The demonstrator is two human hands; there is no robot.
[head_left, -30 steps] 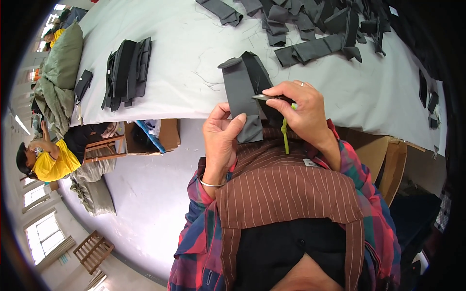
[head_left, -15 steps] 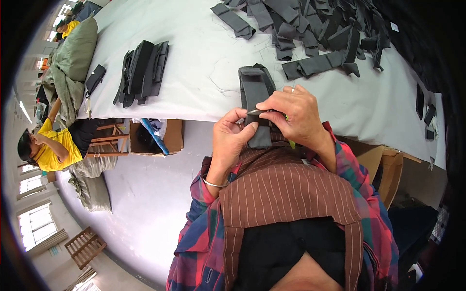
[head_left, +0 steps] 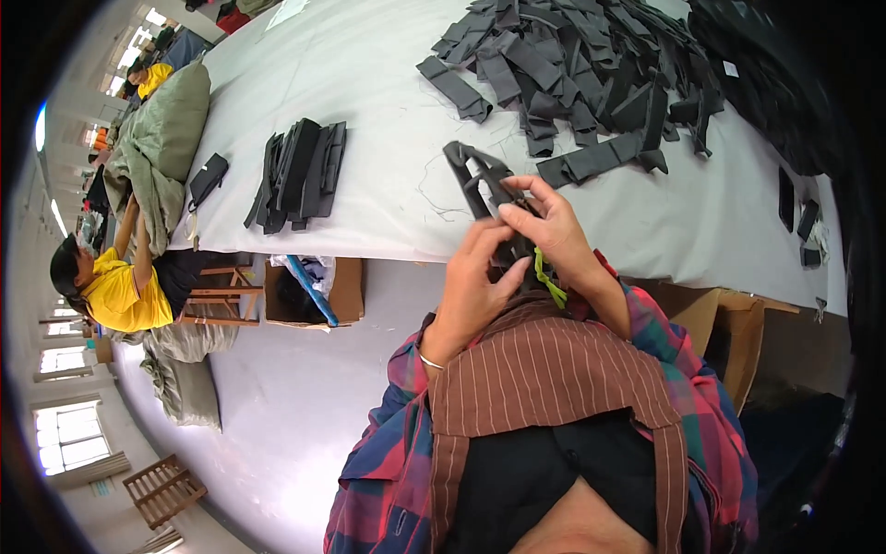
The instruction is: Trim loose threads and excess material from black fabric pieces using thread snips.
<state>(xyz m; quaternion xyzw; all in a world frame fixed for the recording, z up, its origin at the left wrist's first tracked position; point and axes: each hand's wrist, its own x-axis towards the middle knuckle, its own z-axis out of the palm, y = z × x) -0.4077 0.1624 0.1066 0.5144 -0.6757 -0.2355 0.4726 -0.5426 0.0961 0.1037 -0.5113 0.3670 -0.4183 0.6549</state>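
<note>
Dark grey fabric, a folded strip [head_left: 498,186], stands between the two hands at the table's near edge, its upper end jutting past the fingertips over the white tabletop [head_left: 388,175], its folds parted by a gap. The left hand [head_left: 478,279] pinches the lower part between thumb and fingers; the right hand [head_left: 558,238] nips the right side, higher up, thumb against forefinger. A lime-green cord [head_left: 554,289] hangs below the right palm; whatever else that palm encloses is hidden.
</note>
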